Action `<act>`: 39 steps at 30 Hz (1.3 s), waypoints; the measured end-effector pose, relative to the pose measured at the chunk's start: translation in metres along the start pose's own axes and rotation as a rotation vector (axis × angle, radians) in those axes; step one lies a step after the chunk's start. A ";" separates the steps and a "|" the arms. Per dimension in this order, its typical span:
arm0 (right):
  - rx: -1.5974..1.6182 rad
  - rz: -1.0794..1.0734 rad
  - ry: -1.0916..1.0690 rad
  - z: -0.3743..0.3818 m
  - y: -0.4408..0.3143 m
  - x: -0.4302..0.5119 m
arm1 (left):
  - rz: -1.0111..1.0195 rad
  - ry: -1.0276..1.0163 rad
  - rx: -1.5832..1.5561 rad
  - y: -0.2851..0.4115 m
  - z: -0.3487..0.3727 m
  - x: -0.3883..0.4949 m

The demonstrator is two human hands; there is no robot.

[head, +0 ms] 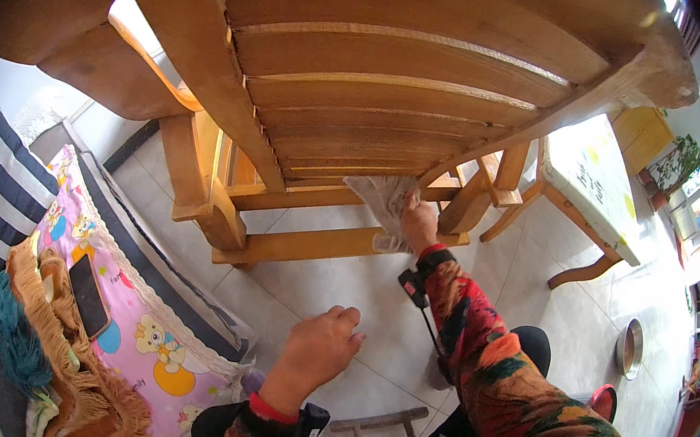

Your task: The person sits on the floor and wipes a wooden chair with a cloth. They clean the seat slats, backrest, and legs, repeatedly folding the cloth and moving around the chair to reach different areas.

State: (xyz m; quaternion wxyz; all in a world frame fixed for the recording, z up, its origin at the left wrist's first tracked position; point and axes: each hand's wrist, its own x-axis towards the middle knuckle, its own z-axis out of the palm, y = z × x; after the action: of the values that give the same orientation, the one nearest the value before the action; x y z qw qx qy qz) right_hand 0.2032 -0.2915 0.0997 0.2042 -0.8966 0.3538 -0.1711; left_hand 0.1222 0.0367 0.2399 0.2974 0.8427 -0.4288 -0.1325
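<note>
In front of me rises the slatted back of a wooden chair [380, 99], its lower rail [312, 245] close to the tiled floor. My right hand [420, 222] grips a whitish, crumpled cloth [379, 199] at the lower right end of the slats. Part of the cloth hangs down over the bottom rail. My left hand [319, 352] is held above the floor near my knee, its fingers curled and nothing visible in them. It is apart from the chair.
A pink printed cover [131, 295] lies on a couch at left, bearing a smartphone [89, 297] and a brown fringed textile [38, 336]. At right stand a cloth-covered table [589, 165] and a metal bowl [629, 348]. A small wooden stool [379, 419] is below me.
</note>
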 end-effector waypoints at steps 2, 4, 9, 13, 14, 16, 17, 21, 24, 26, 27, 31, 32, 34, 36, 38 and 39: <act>0.058 0.022 -0.008 -0.006 -0.003 -0.028 | -0.028 -0.030 -0.013 0.001 -0.001 0.000; 0.031 -0.022 -0.066 -0.018 -0.004 -0.048 | -0.040 -0.043 -0.010 0.002 -0.002 -0.003; 0.070 -0.040 -0.361 -0.064 0.017 -0.102 | -0.069 -0.042 -0.001 0.005 -0.006 -0.012; -0.075 -0.289 -0.320 -0.077 0.008 -0.128 | -0.033 -0.031 -0.021 0.007 -0.007 -0.017; -0.054 -0.394 -0.257 -0.077 -0.001 -0.128 | -0.028 -0.034 -0.027 0.007 -0.007 -0.018; -0.066 -0.572 -0.141 -0.074 -0.025 -0.118 | -0.021 -0.020 -0.037 0.006 -0.008 -0.020; -0.124 -0.564 -0.201 -0.074 -0.038 -0.110 | -0.022 -0.007 -0.042 0.005 -0.009 -0.021; -0.116 -0.585 -0.197 -0.067 -0.086 -0.080 | -0.026 0.027 -0.037 -0.001 -0.016 -0.022; 0.036 -0.655 -0.081 -0.057 -0.111 -0.062 | -0.042 0.021 -0.039 -0.002 -0.020 -0.022; -0.077 -0.539 -0.200 -0.050 -0.121 -0.049 | -0.060 -0.001 -0.009 -0.001 -0.021 -0.022; -0.092 -0.511 -0.224 -0.046 -0.125 -0.043 | -0.071 -0.004 0.010 -0.002 -0.021 -0.021; -0.131 -0.412 -0.298 -0.036 -0.122 -0.026 | -0.053 -0.023 -0.008 -0.002 -0.020 -0.014; -0.118 -0.408 -0.301 -0.035 -0.117 -0.022 | -0.048 -0.035 -0.004 -0.002 -0.019 -0.012; -0.126 -0.495 -0.227 -0.033 -0.104 -0.020 | -0.041 -0.046 0.001 -0.001 -0.015 -0.007; -0.024 -0.461 -0.185 -0.034 -0.088 -0.016 | -0.032 -0.058 -0.002 0.000 -0.009 -0.002; 0.201 -0.309 -0.219 -0.036 -0.074 -0.013 | -0.015 -0.052 -0.016 0.001 -0.003 0.002; 0.220 -0.270 -0.163 -0.038 -0.066 -0.012 | -0.016 -0.052 -0.021 0.001 0.000 0.002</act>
State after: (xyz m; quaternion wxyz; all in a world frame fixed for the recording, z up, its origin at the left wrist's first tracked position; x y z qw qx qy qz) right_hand 0.2153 -0.2485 0.1625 0.3044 -0.9190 0.1917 -0.1613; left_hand 0.1229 0.0345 0.2403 0.2937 0.8391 -0.4285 -0.1613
